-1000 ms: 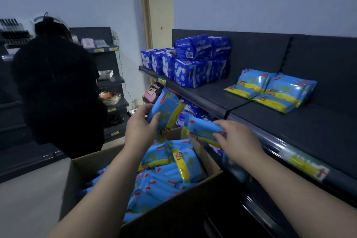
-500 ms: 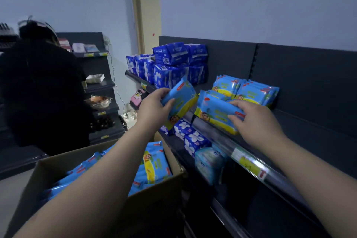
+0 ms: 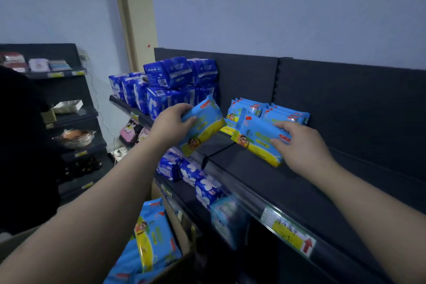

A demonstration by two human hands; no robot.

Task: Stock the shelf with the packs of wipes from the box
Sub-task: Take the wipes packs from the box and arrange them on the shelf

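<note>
My left hand (image 3: pixel 170 125) grips a light-blue and yellow pack of wipes (image 3: pixel 204 123), tilted, above the front edge of the dark top shelf (image 3: pixel 276 177). My right hand (image 3: pixel 302 146) holds a second wipes pack (image 3: pixel 255 138) that lies on the shelf, just in front of two small stacks of the same packs (image 3: pixel 267 110) against the back panel. Below, the cardboard box (image 3: pixel 182 263) still holds several wipes packs (image 3: pixel 154 237); only its corner shows.
Dark-blue packages (image 3: pixel 170 90) are piled at the shelf's left end. Lower shelves carry more blue flowered packs (image 3: pixel 198 180). A yellow price label (image 3: pixel 288 230) runs along the shelf rail. A person in black (image 3: pixel 20 145) stands at the left by another shelf unit (image 3: pixel 73 122).
Both hands lifted their packs from over the box up to the top shelf. The right pack now rests on the shelf; the left one hovers at the shelf edge. My view rose and turned right.
</note>
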